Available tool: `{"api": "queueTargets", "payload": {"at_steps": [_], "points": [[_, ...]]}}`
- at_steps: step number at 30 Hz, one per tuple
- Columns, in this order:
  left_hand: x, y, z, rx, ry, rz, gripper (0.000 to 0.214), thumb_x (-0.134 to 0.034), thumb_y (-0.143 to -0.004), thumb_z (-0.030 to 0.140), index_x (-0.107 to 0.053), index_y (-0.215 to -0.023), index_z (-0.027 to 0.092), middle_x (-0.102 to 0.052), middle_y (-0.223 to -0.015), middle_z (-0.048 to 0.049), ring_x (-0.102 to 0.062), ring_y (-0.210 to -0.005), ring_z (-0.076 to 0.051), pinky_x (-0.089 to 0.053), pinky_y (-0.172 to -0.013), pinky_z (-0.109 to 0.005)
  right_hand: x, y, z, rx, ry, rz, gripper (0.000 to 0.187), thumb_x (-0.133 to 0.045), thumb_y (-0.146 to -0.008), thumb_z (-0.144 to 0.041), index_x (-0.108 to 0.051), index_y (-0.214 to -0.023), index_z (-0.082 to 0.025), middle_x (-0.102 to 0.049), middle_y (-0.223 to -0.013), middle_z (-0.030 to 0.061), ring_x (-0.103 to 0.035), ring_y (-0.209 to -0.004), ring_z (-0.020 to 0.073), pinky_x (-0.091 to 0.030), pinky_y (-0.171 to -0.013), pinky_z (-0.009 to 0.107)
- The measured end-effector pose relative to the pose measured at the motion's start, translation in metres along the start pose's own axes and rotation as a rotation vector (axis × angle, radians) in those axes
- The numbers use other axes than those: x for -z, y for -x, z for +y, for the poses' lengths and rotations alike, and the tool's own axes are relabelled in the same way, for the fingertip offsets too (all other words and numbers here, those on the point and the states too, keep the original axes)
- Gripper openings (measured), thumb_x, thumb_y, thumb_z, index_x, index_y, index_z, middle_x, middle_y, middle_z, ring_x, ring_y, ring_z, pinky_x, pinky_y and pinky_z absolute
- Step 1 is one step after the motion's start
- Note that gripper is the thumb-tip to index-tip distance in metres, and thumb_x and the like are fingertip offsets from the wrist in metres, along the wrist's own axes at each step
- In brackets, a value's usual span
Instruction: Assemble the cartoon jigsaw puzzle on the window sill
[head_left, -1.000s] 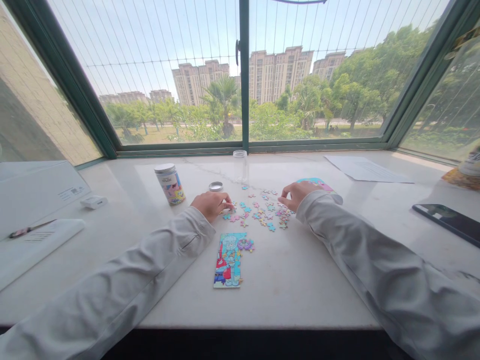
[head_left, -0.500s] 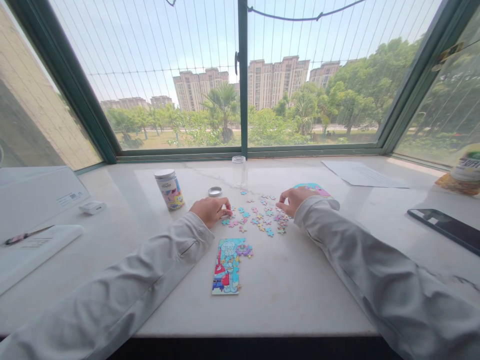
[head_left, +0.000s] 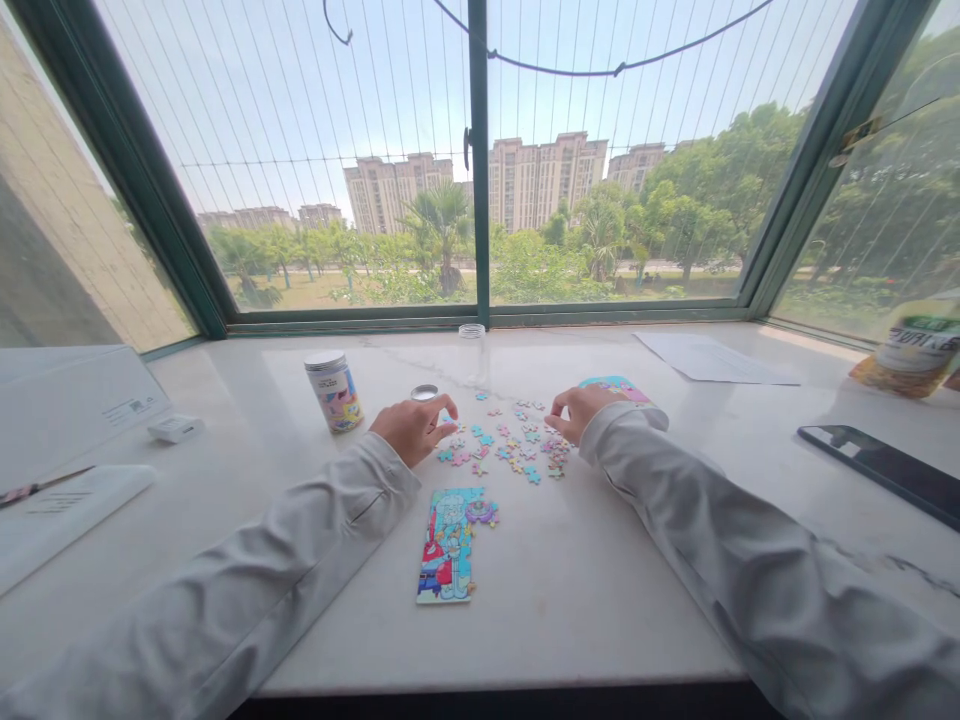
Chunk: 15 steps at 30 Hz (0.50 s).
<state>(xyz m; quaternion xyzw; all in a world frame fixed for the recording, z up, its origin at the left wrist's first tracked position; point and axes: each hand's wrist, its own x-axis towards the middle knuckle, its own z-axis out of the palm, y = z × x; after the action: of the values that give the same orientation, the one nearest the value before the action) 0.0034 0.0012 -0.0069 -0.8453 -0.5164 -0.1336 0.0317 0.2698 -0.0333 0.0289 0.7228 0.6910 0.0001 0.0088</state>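
Observation:
Loose jigsaw puzzle pieces in pastel colours lie scattered between my two hands. At their left edge is my left hand, thumb and forefinger apart, with nothing seen between them. My right hand rests over the right side of the pile, fingers bent but apart, its fingertips near the pieces. Nearer to me lies a partly joined puzzle with cartoon figures, a purple section jutting from its upper right. Behind my right wrist, a colourful printed sheet is partly covered by the sleeve.
A printed canister, a round metal lid and a clear jar stand beyond the pieces. On the right are a paper sheet, a phone and a bottle. A white box and a small white case are at left.
The view has tilted up slightly, so everything sits lower in the picture. My left thumb and forefinger have spread a little apart. My right hand stays over the pile.

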Motion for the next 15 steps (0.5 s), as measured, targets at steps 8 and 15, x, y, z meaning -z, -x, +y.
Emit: {"api": "queueTargets", "payload": {"at_steps": [8, 15], "points": [[0.007, 0.002, 0.001, -0.105, 0.02, -0.06, 0.034, -0.047, -0.088, 0.054, -0.066, -0.098, 0.028, -0.061, -0.068, 0.0026, -0.057, -0.063, -0.014, -0.035, -0.059, -0.026, -0.004, -0.003, 0.002, 0.01, -0.008, 0.021, 0.029, -0.051, -0.085, -0.047, -0.071, -0.097, -0.03, -0.07, -0.103, 0.0073, -0.063, -0.099, 0.0273, -0.047, -0.081, 0.042], [0.017, 0.0, -0.011, -0.306, 0.006, -0.075, 0.035, -0.055, -0.084, 0.057, -0.07, -0.095, 0.029, -0.06, -0.064, 0.0033, -0.057, -0.063, -0.013, -0.036, -0.061, -0.024, -0.006, -0.006, 0.003, 0.01, -0.015, 0.024, 0.029, -0.052, -0.084, -0.049, -0.072, -0.096, -0.031, -0.07, -0.102, 0.0074, -0.064, -0.098, 0.0272, -0.047, -0.082, 0.042]]}}
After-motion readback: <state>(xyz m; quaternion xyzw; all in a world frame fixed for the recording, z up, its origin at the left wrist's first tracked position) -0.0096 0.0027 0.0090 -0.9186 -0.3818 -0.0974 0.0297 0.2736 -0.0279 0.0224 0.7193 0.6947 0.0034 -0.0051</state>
